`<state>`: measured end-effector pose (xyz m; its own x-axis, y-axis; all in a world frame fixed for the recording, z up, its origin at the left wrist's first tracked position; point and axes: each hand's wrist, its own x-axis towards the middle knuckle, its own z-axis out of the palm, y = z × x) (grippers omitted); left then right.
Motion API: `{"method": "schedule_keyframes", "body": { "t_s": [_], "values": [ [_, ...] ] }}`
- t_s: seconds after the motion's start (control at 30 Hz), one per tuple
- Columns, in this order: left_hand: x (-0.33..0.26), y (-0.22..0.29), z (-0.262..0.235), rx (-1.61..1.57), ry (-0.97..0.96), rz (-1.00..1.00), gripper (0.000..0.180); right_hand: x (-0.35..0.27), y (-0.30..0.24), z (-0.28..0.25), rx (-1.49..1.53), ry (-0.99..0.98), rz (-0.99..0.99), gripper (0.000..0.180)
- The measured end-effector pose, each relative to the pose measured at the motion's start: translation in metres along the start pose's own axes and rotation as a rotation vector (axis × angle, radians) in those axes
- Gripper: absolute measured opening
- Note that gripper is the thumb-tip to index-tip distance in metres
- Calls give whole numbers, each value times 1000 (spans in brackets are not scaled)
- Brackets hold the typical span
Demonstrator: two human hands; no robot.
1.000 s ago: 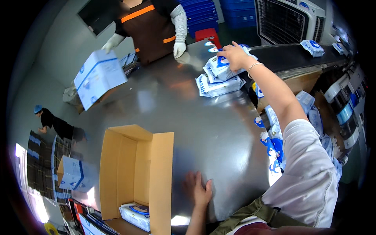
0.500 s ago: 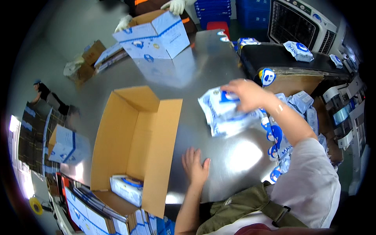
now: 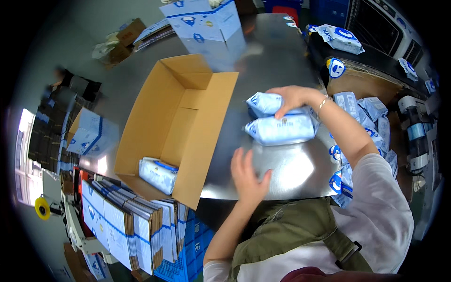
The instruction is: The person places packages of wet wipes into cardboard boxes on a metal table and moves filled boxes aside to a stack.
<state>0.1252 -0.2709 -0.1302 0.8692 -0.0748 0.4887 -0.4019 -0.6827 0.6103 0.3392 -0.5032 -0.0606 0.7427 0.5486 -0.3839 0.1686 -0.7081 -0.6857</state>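
Observation:
Two soft blue-and-white packs, like packs of wet wipes, stand on edge side by side on the metal table. My right hand (image 3: 295,100) is closed around the far pack (image 3: 264,103), its thumb showing between the two. The near pack (image 3: 284,130) stands just in front of that thumb. My left hand (image 3: 250,181) is near the table's front edge with fingers spread and nothing in it. To its left an open cardboard box (image 3: 192,105) lies with its opening toward me, and one wipes pack (image 3: 159,175) sits inside at its near end.
More packs (image 3: 364,117) fill a carton at the right, beside a dark conveyor (image 3: 376,66) carrying a pack (image 3: 339,39). Folded cartons (image 3: 117,225) stand in a blue crate (image 3: 188,254) at the lower left. Across the metal table (image 3: 277,51) stands another box (image 3: 206,21).
My right hand has brought the packs from a tilted, blurred position to upright on the table. My left hand has lifted and its fingers have spread. The view has shifted.

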Motion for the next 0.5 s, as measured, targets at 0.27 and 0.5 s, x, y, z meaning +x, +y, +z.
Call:
{"method": "schedule_keyframes", "body": {
  "t_s": [0.27, 0.5],
  "values": [
    [48, 30, -10, 348, -351, 101, 116, 26, -39, 55, -272, -345, -267, 93],
    [30, 26, -76, 540, -612, -51, 119, 35, -62, 98, 180, -585, -224, 107]
  ]
}}
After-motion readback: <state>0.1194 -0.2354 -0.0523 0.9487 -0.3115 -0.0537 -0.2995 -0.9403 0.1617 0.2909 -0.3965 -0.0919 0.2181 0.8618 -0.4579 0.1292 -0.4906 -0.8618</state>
